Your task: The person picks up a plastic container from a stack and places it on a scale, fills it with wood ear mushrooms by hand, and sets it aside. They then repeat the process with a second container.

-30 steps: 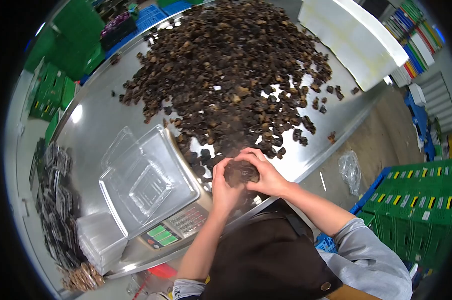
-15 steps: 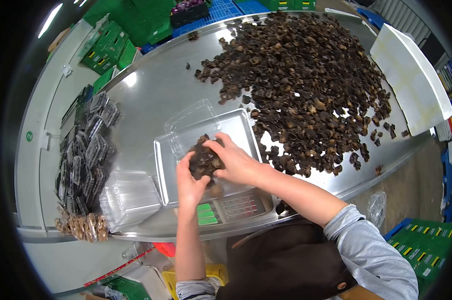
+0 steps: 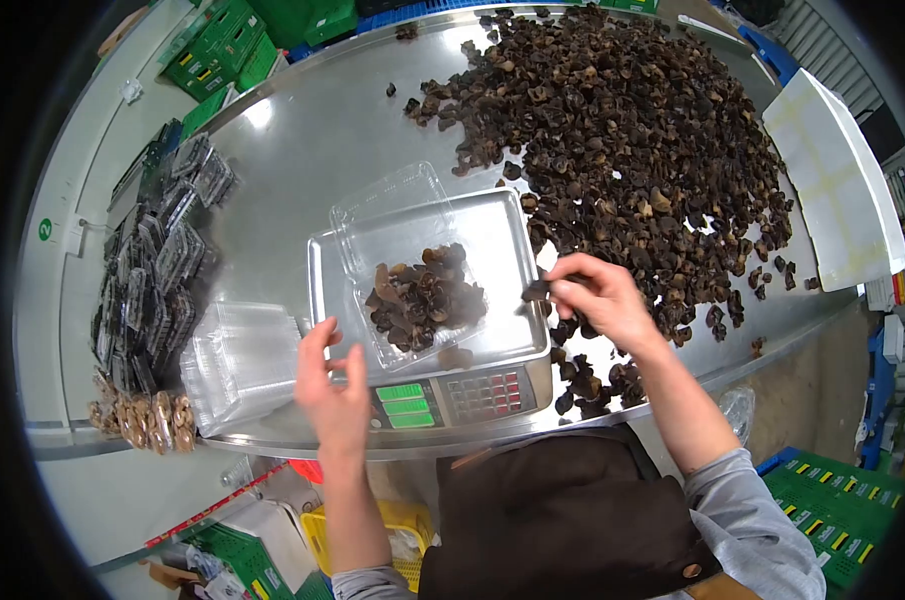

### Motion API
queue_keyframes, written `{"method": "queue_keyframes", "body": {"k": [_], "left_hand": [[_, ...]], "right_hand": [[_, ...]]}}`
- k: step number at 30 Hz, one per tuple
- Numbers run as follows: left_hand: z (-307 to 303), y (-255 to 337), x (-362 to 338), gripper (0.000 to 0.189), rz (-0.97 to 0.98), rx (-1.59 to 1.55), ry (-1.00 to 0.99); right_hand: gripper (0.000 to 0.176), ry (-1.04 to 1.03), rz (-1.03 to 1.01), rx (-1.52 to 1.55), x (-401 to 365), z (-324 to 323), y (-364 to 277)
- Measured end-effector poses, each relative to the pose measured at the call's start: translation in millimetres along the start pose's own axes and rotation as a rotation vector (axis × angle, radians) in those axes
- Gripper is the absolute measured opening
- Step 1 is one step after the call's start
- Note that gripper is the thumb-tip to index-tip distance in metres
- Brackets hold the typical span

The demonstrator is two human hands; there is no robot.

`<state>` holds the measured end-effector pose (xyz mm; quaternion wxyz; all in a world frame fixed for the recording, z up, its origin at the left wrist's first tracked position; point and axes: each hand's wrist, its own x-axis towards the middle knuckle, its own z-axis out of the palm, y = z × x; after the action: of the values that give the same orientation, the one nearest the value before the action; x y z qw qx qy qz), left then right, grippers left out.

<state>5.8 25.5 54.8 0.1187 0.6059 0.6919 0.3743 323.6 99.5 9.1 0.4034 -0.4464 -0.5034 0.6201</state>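
On the digital scale's metal tray [image 3: 508, 240] lies a clear plastic clamshell box [image 3: 393, 215] with its lid folded back. A heap of dark wood ear mushrooms [image 3: 428, 300] fills the box's base. My right hand [image 3: 603, 300], off the tray's right edge, pinches a wood ear mushroom piece [image 3: 536, 291] between thumb and fingertips. By the tray's front left corner, my left hand [image 3: 333, 390] holds nothing, its fingers apart. The scale's green display [image 3: 406, 406] is lit, but its digits are not readable.
A wide pile of wood ear mushrooms [image 3: 653, 130] covers the right of the steel table [image 3: 283, 190]. Nested clear boxes [image 3: 238, 365] and stacked filled packs [image 3: 158, 270] line the left side. A white foam box [image 3: 838, 190] stands at the right edge.
Both hands have come away from the mushroom heap, which now rests in the box. My right hand moved right and grips a single piece; my left moved left and opened. The view shifted slightly.
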Motion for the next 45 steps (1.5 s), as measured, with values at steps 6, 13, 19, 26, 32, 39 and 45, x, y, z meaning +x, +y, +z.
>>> {"method": "queue_keyframes", "body": {"k": [6,13,19,26,32,39,45], "left_hand": [[-21,-17,-14,0.025,-0.101,-0.065,0.075],[-15,-10,-11,0.027,-0.143,-0.097,-0.002],[14,-8,-30,0.032,-0.025,-0.099,-0.211],[75,17,-60,0.039,0.372,0.096,-0.329],[83,19,-58,0.041,0.257,0.224,-0.381],[78,24,-48,0.018,0.186,0.210,-0.414],[74,19,-49,0.012,0.174,0.125,-0.388]], "right_hand": [[0.020,0.068,0.045,-0.702,-48,-69,51],[0.039,0.002,-0.100,-1.296,-55,-49,37],[0.053,-0.005,-0.094,-1.262,-53,-39,93],[0.030,0.110,-0.180,-0.868,-50,-47,81],[0.028,0.075,-0.417,-0.593,-15,18,-6],[0.050,-0.116,-0.493,-0.734,29,81,2],[0.050,-0.022,-0.329,-0.523,13,59,8]]}}
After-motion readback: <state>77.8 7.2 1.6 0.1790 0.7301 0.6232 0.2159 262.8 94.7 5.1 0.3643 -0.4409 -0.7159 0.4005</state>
